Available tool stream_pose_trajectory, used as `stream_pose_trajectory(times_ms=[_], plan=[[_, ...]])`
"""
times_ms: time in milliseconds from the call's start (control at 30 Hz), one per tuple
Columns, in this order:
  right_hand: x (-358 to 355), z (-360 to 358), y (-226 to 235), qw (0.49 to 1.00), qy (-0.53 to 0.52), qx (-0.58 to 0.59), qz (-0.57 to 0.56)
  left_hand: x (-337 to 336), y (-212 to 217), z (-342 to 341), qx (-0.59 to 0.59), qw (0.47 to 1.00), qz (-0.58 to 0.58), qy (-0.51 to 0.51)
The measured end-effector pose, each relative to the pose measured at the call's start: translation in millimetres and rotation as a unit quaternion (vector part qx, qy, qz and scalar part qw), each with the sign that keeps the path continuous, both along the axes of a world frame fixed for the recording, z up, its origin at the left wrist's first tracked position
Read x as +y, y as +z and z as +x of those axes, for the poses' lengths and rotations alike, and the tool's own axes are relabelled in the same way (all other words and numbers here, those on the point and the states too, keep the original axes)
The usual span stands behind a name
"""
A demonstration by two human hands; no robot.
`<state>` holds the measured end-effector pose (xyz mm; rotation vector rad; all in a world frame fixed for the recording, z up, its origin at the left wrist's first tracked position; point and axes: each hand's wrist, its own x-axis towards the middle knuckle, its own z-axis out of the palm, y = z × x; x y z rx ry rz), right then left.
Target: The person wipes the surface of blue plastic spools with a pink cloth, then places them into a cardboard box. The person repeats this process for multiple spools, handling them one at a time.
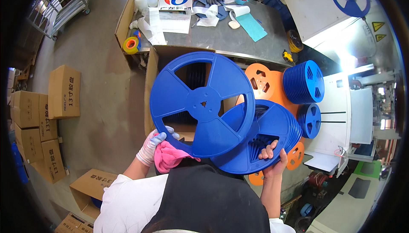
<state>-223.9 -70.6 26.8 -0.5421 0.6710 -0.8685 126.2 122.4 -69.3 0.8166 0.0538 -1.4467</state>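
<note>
A large blue plastic reel (223, 131) with a round hub and wide cut-outs is tilted up in front of me. My left hand (149, 148), in a whitish glove, grips its lower left rim. A pink cloth (167, 156) is bunched under that same hand, against the rim. My bare right hand (275, 160) has its fingers through a cut-out of a leaning stack of blue reels (277, 124). The single reel overlaps this stack's left part. Behind it stands an open cardboard box (150, 77) with dark reels inside, partly hidden.
Orange reels (260, 82) and upright blue reel stacks (313, 80) stand to the right, beside a machine. A metal workbench (204, 39) holds papers, bottles and tape rolls (131, 45). Cardboard boxes (64, 91) line the left floor, near a wheeled cart (70, 9).
</note>
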Motion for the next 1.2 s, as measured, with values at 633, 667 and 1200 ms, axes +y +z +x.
stream_pose_trajectory(times_ms=[633,667,1200], plan=[[14,-2,-5,0.999,-0.036,0.024,0.028,-7,0,-3,0.048,0.997,-0.021,-0.057],[14,0,-4,0.998,-0.043,0.041,0.029,-7,0,-3,0.045,0.997,-0.017,-0.053],[12,-1,4,0.956,-0.161,0.232,0.08,-24,-75,57,-0.232,0.963,0.133,0.03]])
